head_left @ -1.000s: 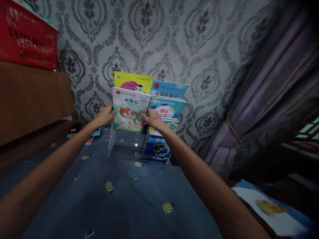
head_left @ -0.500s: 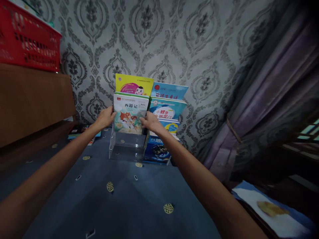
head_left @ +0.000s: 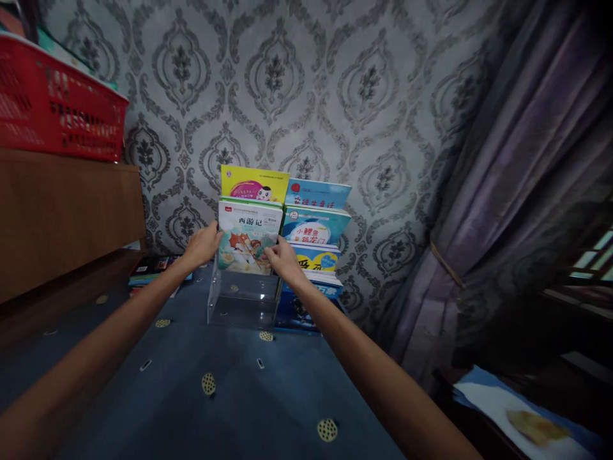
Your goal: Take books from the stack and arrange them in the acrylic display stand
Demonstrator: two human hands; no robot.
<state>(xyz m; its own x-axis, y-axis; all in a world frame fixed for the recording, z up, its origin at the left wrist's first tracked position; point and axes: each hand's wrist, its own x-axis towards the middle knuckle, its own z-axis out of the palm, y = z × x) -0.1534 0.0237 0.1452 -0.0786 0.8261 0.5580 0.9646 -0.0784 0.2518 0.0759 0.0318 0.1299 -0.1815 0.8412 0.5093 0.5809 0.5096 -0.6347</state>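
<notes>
A clear stepped rack [head_left: 242,314] stands on the blue cloth against the wall. White-covered books [head_left: 246,246] sit upright in its left column, in front of a yellow book [head_left: 253,182]. My left hand [head_left: 205,245] grips the left edge of the white books, and my right hand [head_left: 283,259] pinches their right edge, thumb on the front cover. The lower left tiers hold no books. Light blue [head_left: 320,193], teal [head_left: 313,225], blue-yellow [head_left: 330,260] and dark blue books [head_left: 294,314] fill the right column, partly behind my right hand and forearm.
Several flat books [head_left: 148,271] lie left of the rack beside a wooden cabinet [head_left: 71,220], which carries a red basket [head_left: 86,118]. A purple curtain [head_left: 445,275] hangs at the right. A blue and white item [head_left: 512,406] lies at the lower right.
The view has tilted up, so the rack and books appear lower. Both hands remain at the sides of the white books. More of the blue-yellow book shows beside my right hand.
</notes>
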